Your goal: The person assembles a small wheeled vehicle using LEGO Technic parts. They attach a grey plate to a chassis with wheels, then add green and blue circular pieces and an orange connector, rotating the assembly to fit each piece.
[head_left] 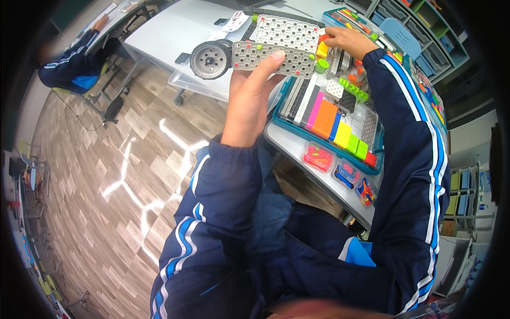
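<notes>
My left hand (253, 95) is wrapped round the underside of a building-block vehicle model (281, 58), its thumb pressed on the front plate. Grey perforated plates with small red and green pegs form the body. A large grey wheel (209, 60) with a black tyre sits on its left side. At the model's right edge, over the parts box, my right hand (350, 41) has its fingers bent together beside small orange pieces (322, 49). What those fingers hold, if anything, I cannot make out.
A teal parts box (284, 98) holds coloured blocks, grey beams and green gears. Along the table edge stand small clear boxes of pink pegs (319, 157) and other parts. Another person (71, 66) sits at a desk, far left. Storage shelves (425, 26) stand behind.
</notes>
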Motion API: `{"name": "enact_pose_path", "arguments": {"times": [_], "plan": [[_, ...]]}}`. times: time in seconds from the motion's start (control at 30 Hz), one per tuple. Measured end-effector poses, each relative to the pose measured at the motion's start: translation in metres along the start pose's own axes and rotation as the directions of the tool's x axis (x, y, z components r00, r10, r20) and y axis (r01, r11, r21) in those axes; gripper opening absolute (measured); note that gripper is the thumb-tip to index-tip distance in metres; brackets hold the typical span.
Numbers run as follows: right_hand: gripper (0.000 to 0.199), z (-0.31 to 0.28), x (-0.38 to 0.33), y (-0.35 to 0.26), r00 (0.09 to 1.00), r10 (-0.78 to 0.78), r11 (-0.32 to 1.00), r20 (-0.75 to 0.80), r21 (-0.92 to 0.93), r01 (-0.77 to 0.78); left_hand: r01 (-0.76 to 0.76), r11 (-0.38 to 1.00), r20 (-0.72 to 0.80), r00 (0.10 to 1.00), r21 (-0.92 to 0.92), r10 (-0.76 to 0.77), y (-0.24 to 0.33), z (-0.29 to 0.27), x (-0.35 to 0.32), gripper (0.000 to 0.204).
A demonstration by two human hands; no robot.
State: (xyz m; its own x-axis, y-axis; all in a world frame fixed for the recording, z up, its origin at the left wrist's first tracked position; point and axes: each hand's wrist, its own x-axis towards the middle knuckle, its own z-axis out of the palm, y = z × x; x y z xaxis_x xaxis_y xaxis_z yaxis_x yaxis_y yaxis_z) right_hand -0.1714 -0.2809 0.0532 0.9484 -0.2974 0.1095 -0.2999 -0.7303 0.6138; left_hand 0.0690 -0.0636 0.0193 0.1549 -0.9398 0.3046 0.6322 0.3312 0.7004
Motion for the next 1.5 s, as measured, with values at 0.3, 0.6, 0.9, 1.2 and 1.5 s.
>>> {"name": "enact_pose_path", "arguments": {"times": [0.3,0.6,0.9,1.2,1.5], "plan": [[0.019,-0.003,-0.003,-0.001,0.994,0.026,0.999,0.109,0.036,-0.030,-0.002,1.000,-0.022,1.000,0.017,0.002,-0.003,-0.001,0.001,0.038],[0.007,-0.048,-0.004,0.013,0.967,0.220,0.970,-0.130,0.134,-0.203,0.004,1.000,-0.020,1.000,-0.020,-0.004,-0.004,-0.002,0.002,0.037],[0.012,-0.089,-0.021,-0.001,0.777,0.628,0.624,0.040,0.570,-0.534,-0.005,0.999,0.011,1.000,-0.039,0.006,-0.005,0.000,-0.004,0.039],[0.021,0.020,-0.020,0.007,0.729,0.561,0.463,0.392,0.582,-0.669,0.015,1.000,-0.010,1.000,-0.012,-0.015,0.002,-0.009,-0.003,0.045],[0.025,0.051,-0.017,0.014,0.703,0.595,0.382,0.390,0.632,-0.674,0.012,0.999,-0.005,1.000,-0.039,-0.013,0.001,-0.010,-0.001,0.044]]}}
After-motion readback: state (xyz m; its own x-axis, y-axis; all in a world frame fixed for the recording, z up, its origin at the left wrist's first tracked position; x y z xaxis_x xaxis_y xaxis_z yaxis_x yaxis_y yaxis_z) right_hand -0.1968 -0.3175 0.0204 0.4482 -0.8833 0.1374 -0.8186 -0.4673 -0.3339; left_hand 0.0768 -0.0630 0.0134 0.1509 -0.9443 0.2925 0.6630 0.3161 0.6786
